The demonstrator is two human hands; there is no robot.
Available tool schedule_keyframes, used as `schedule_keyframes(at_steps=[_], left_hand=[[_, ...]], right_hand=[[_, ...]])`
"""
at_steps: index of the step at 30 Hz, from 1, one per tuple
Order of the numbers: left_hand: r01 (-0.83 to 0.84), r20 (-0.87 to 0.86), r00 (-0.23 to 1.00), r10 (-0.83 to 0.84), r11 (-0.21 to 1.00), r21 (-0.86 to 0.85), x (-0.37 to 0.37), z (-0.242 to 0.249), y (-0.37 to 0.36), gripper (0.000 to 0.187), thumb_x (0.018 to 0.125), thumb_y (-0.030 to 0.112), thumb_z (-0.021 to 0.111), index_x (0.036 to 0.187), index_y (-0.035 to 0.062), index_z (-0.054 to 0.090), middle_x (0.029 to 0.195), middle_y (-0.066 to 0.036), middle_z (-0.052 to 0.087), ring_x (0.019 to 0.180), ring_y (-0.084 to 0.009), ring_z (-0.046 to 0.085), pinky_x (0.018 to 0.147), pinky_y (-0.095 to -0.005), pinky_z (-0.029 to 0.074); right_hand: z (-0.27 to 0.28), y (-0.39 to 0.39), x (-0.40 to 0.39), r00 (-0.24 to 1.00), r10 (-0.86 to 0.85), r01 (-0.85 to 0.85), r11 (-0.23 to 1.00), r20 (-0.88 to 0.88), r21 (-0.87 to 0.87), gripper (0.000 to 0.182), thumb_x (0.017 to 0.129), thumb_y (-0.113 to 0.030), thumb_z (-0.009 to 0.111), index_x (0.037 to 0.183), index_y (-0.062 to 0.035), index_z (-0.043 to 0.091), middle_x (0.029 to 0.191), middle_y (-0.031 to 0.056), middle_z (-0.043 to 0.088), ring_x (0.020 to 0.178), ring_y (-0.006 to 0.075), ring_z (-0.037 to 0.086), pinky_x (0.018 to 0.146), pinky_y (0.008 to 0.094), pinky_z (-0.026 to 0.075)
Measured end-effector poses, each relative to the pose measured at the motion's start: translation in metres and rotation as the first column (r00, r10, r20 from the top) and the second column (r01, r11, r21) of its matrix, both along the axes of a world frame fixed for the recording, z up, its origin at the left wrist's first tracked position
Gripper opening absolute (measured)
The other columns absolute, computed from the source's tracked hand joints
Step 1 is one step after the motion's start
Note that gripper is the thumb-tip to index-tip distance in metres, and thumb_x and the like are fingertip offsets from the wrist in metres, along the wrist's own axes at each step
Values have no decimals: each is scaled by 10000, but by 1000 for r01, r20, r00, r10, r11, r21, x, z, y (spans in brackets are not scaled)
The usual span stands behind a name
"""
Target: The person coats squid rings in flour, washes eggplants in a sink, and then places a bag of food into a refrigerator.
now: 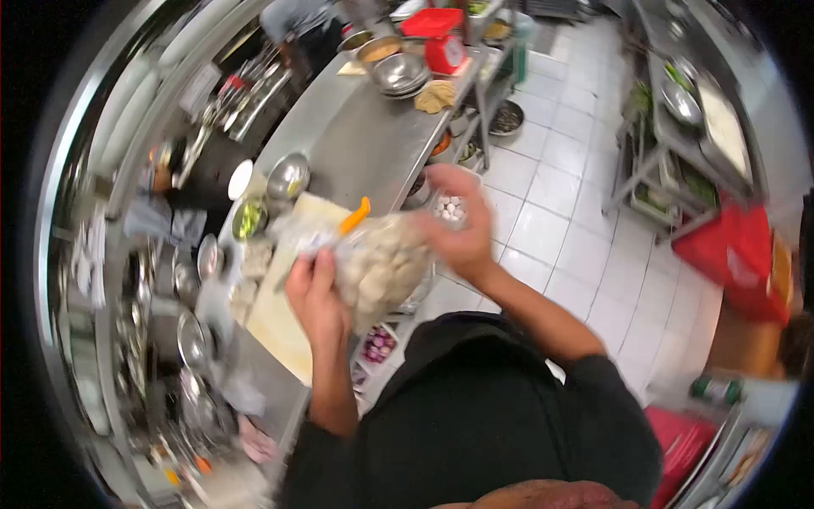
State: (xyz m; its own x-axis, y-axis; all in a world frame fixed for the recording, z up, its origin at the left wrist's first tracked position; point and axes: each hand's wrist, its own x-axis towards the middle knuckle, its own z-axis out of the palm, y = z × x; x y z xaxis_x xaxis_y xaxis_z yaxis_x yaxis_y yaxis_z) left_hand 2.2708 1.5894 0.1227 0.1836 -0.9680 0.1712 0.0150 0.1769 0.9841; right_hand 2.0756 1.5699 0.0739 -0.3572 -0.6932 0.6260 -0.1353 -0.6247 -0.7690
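Observation:
My left hand (320, 297) is closed on the near left side of a clear plastic bag (381, 270) filled with pale, rounded lumps. What the lumps are I cannot make out. At the bag's other end is my right hand (462, 222), smeared by motion, so its grip cannot be told. An orange handle-like piece (354, 216) shows at the bag's upper edge; its other end is hidden. Beneath lies a cream cutting board (280, 327) on the steel counter (356, 140). More pale pieces in clear plastic (250, 276) rest along the board's left side.
A bowl of chopped greens (249, 219) and a steel bowl (289, 176) stand beyond the board. Farther back are stacked bowls (400, 75), a cloth (435, 97) and a red scale (443, 42). Below the counter edge sit eggs (450, 209) and red onions (378, 343). Another person (297, 25) stands opposite.

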Motion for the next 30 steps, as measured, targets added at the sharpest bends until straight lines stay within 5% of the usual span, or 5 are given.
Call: schedule_keyframes(at_steps=[6,10,17,21,30], left_hand=[[331,-5,943,-333,938,-101,-165,24,-51,143,865,143,625,886,4,651,753,11,593,696,-60,512,631,-242,438],[514,-335,787,-519,851,-112,-251,20,-89,155,904,128,603,1002,11,630,926,-14,639,835,-70,572,753,-246,480],[478,458,841,-289,794,-377,-355,-7,-201,221,792,158,711,958,32,638,1084,-88,546,1007,-190,514,882,-333,406],[568,348,815,-464,761,-315,-435,-8,-281,386,813,171,675,1135,-18,577,1346,-200,407,1255,-324,399,1048,-376,295],[983,501,181,-846,132,-131,-617,0,-403,560,907,302,581,1360,14,418,1439,-244,308,1357,-358,284,1098,-407,243]], right_hand=[[-73,1,-122,452,513,-719,694,730,-42,987,763,-728,504,1474,-124,183,1511,47,244,1385,238,239,1131,449,204],[-74,-22,-177,513,468,-596,797,720,-93,999,733,-745,540,1454,-124,233,1472,56,307,1343,256,314,1109,436,263],[-52,-132,-280,564,216,-360,933,797,2,834,840,-690,416,1416,-97,302,1399,94,396,1266,281,417,1061,441,346],[-48,-202,-354,549,94,-239,970,831,48,743,871,-592,448,1399,-81,330,1367,101,434,1242,265,443,1038,411,374],[-62,-221,-520,397,-88,136,990,913,36,677,908,-554,335,1415,-106,329,1380,126,429,1259,292,428,1053,445,348]])
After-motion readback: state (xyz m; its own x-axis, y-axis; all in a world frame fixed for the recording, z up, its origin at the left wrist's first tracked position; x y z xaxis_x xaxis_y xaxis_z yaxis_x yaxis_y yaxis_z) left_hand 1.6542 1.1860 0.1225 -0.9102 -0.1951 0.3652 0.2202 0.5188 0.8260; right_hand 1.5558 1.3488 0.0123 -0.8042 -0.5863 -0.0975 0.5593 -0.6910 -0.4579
